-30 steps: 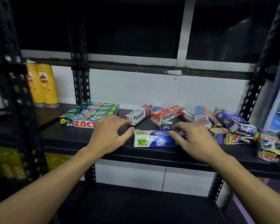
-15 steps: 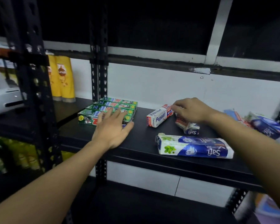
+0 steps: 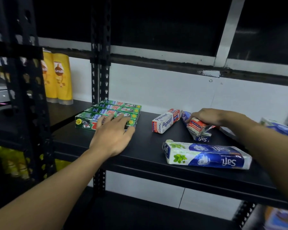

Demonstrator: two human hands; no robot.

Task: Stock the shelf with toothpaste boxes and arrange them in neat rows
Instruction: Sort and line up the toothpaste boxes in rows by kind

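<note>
While the left hand (image 3: 112,136) lies flat with fingers spread against the front green box of a tidy row of green toothpaste boxes (image 3: 110,113) at the left end of the black shelf (image 3: 140,156), the right hand (image 3: 211,116) is closed over a red and white box (image 3: 199,126) resting on a small blue box (image 3: 202,138) marked "Safi". To do this step well, the left hand should probably hold the green row square while the right carries its box clear of the loose ones and sets it parallel beside the row. A white and red box (image 3: 165,121) reads "Pepsodent". A long blue and white box (image 3: 206,156) near the shelf's front edge reads "Safi", seen upside down, with mint leaves. Yellow bottles (image 3: 60,78) on the neighbouring shelf show "unsilk". The green boxes carry large red letters, mostly hidden by the hand.
</note>
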